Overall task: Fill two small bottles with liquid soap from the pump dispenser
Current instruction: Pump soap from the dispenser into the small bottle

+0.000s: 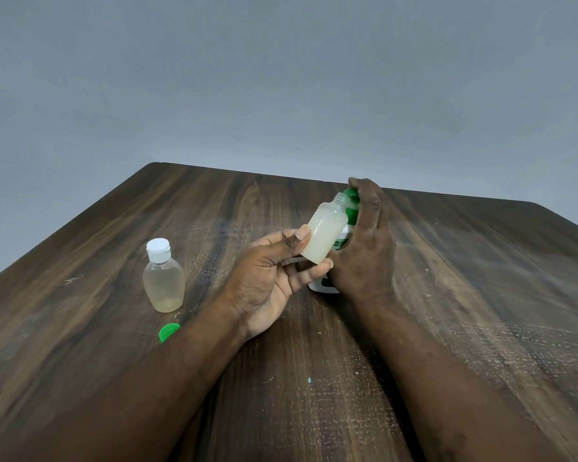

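My left hand (pixel 271 278) pinches a small uncapped bottle (pixel 326 231), tilted so its open neck sits at the green pump spout. Pale cloudy liquid fills most of it. My right hand (pixel 367 238) wraps over the green pump head of the white dispenser (pixel 351 208), with fingers on top; the dispenser's body is mostly hidden behind both hands. A second small clear bottle (pixel 163 276) with a white cap stands upright to the left, with a little liquid at its bottom. A loose green cap (pixel 169 331) lies on the table near my left forearm.
The dark wooden table (pixel 481 295) extends wide on both sides, with its far edge against a plain grey wall. A tiny teal speck (pixel 309 380) lies between my forearms.
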The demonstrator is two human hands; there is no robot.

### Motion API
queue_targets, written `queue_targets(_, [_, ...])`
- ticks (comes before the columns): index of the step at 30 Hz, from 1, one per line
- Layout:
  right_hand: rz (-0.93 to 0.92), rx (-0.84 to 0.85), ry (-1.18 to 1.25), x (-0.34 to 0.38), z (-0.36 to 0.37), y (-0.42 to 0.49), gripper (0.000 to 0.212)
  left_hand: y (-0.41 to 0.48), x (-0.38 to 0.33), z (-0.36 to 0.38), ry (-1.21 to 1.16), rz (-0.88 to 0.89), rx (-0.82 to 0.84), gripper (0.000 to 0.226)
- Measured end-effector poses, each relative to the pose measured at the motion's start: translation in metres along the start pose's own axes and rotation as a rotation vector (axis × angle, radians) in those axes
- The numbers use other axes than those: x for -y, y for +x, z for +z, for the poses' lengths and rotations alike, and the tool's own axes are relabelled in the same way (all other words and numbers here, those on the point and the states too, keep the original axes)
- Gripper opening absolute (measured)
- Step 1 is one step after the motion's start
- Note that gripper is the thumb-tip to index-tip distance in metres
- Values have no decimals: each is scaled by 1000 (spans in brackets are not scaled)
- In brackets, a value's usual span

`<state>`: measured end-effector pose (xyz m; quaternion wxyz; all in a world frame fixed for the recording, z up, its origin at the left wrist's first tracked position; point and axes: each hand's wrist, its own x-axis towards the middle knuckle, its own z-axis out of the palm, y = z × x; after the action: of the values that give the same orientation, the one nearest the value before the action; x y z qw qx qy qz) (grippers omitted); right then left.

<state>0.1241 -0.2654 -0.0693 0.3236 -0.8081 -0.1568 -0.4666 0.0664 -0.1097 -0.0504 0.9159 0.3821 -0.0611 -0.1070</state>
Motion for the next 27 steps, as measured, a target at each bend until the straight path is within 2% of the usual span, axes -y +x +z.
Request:
queue_targets(5, [4, 13, 5, 1, 1, 1, 91, 1, 0, 1, -7, 9, 5, 35])
queue_targets(10, [15, 7, 7, 3, 0, 1, 80, 1, 0, 0, -2, 2, -10, 33])
queue_targets(15, [23, 8, 5, 0, 0, -1, 95, 1, 1, 0, -8, -5, -8, 30])
queue_targets(19, [5, 9, 8, 1, -1, 0, 99, 1, 0, 0, -11, -4, -12, 40])
queue_targets(27, [9, -9, 12, 3, 0, 1, 83, 2, 1, 0, -11, -2, -14, 35])
